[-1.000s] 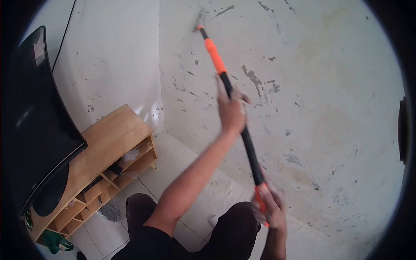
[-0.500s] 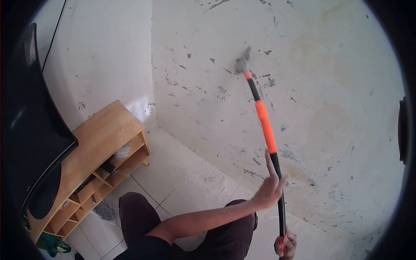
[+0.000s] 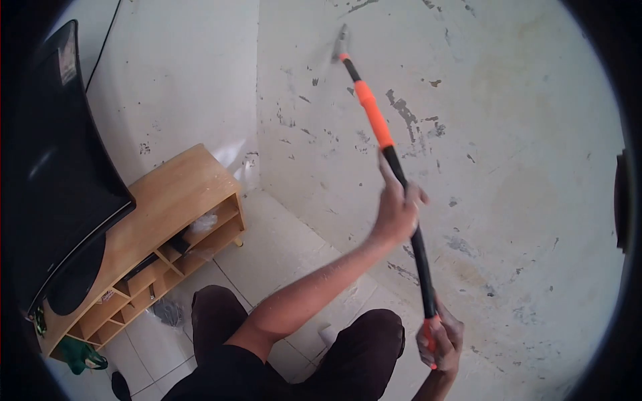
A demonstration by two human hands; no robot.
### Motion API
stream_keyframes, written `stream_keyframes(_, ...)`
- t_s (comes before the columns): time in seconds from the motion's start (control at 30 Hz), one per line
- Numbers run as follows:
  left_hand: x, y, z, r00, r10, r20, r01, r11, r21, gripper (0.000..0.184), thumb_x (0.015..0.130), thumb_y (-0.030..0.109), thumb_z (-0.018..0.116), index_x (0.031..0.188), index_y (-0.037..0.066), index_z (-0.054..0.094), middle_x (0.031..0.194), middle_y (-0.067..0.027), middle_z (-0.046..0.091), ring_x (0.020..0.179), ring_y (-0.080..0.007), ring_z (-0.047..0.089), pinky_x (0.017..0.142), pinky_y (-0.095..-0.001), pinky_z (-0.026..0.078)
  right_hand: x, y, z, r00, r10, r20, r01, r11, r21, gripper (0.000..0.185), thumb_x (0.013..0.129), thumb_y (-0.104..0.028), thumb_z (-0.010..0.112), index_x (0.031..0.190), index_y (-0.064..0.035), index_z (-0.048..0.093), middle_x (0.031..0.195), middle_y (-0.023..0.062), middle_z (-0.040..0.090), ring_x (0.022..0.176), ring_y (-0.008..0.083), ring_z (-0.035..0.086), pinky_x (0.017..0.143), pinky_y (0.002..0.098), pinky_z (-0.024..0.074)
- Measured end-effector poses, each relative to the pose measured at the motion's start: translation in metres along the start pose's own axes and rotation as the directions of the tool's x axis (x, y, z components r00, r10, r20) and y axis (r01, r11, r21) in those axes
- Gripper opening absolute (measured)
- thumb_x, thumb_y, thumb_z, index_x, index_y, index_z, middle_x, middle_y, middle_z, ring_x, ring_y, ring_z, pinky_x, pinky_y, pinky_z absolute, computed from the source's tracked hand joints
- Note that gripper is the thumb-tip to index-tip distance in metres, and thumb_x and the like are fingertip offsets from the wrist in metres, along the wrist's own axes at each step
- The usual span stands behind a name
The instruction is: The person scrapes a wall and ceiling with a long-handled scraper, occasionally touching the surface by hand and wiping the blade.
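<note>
From here I see the long-handled tool [image 3: 394, 164] slanting up the patchy wall [image 3: 535, 127], its grey head [image 3: 342, 44] uppermost — the left hand [image 3: 399, 212] has fingers curled round the black shaft [image 3: 422, 271], the right hand [image 3: 447, 336] clasps the orange lower grip [image 3: 430, 337].
</note>
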State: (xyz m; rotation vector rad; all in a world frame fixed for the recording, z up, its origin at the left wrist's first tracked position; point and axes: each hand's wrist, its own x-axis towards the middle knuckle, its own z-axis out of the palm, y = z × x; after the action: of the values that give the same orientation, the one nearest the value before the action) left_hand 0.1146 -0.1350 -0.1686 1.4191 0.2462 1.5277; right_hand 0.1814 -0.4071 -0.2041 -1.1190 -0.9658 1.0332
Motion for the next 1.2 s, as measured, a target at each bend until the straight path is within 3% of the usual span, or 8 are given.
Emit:
stream_keyframes(0.07,0.017,0.038,-0.023,0.959,-0.283,0.007,0.281,0.947,-0.155,0.076,0.100,0.008,0.040,0.159,0.011,-0.008,0.086,-0.0156,0.064,0.048,-0.0179,0.058,0.039,-0.0307,0.049,0.009,-0.014,0.038,0.999,0.025,-0.036,-0.027,0.998,-0.056,0.058,0.106,-0.020,0.058,0.157,-0.0011,0.039,0.062,0.0040,0.050,0.040,0.0066,0.039,0.035,0.0235,0.0293)
stream_keyframes(0.2,0.032,0.029,-0.039,0.980,-0.197,-0.036,0.191,0.974,-0.124,0.072,0.100,0.009,0.042,0.157,0.009,-0.002,0.083,-0.0153,0.064,0.050,-0.0187,0.058,0.039,-0.0307,0.048,0.014,-0.022,0.052,0.995,0.082,-0.054,-0.080,0.996,0.036,0.060,0.105,-0.020,0.058,0.158,-0.0020,0.037,0.065,0.0048,0.051,0.041,0.0066,0.039,0.035,0.0232,0.0307)
stream_keyframes(0.37,-0.029,0.001,-0.016,0.954,-0.288,-0.081,0.288,0.958,-0.010,0.073,0.101,0.012,0.043,0.158,0.005,-0.001,0.079,-0.0109,0.065,0.052,-0.0146,0.054,0.047,-0.0306,0.047,-0.024,0.007,0.017,0.991,0.113,-0.066,-0.114,0.993,-0.005,0.059,0.104,-0.021,0.057,0.157,-0.0013,0.039,0.065,0.0050,0.051,0.039,0.0069,0.040,0.033,0.0231,0.0290)
stream_keyframes(0.5,-0.071,-0.003,0.004,0.945,-0.324,-0.052,0.320,0.945,-0.073,0.080,0.102,0.011,0.044,0.161,0.008,-0.010,0.077,-0.0093,0.064,0.051,-0.0142,0.057,0.049,-0.0313,0.052,-0.052,0.027,0.003,0.982,0.112,-0.150,-0.111,0.994,0.015,0.062,0.103,-0.023,0.057,0.157,-0.0003,0.038,0.060,0.0050,0.050,0.035,0.0070,0.036,0.030,0.0233,0.0273)
stream_keyframes(0.6,-0.055,0.008,-0.009,0.938,-0.343,-0.054,0.337,0.937,-0.095,0.080,0.101,0.011,0.044,0.161,0.009,-0.009,0.077,-0.0094,0.063,0.052,-0.0145,0.058,0.049,-0.0308,0.051,-0.042,0.009,0.024,0.984,0.139,-0.111,-0.142,0.990,-0.021,0.044,0.107,-0.027,0.055,0.139,0.0040,0.054,0.064,0.0037,0.052,0.036,0.0072,0.039,0.030,0.0212,0.0283)
stream_keyframes(0.67,-0.029,0.011,-0.027,0.935,-0.350,-0.060,0.342,0.933,-0.110,0.080,0.100,0.010,0.044,0.161,0.009,-0.008,0.077,-0.0095,0.062,0.053,-0.0149,0.058,0.049,-0.0305,0.051,-0.020,0.000,0.046,0.987,0.106,-0.117,-0.114,0.991,-0.062,0.061,0.103,-0.023,0.058,0.157,-0.0017,0.038,0.060,0.0042,0.050,0.035,0.0068,0.037,0.030,0.0236,0.0266)
stream_keyframes(0.97,0.107,0.011,-0.147,0.927,-0.251,-0.277,0.243,0.968,-0.063,0.052,0.090,0.006,0.048,0.138,0.002,0.028,0.071,-0.0116,0.060,0.050,-0.0153,0.055,0.046,-0.0305,0.046,0.101,-0.038,0.153,0.992,0.129,-0.004,-0.128,0.981,-0.147,0.058,0.106,-0.022,0.055,0.158,-0.0026,0.037,0.065,0.0020,0.050,0.040,0.0050,0.038,0.033,0.0226,0.0286)
stream_keyframes(1.2,0.114,0.006,-0.172,0.913,-0.279,-0.297,0.265,0.960,-0.087,0.037,0.091,0.006,0.050,0.125,0.003,0.036,0.071,-0.0107,0.060,0.052,-0.0163,0.057,0.046,-0.0320,0.046,0.105,-0.025,0.175,0.993,0.116,0.024,-0.114,0.990,-0.084,0.058,0.107,-0.022,0.055,0.159,-0.0048,0.036,0.066,0.0006,0.049,0.042,0.0042,0.036,0.034,0.0219,0.0272)
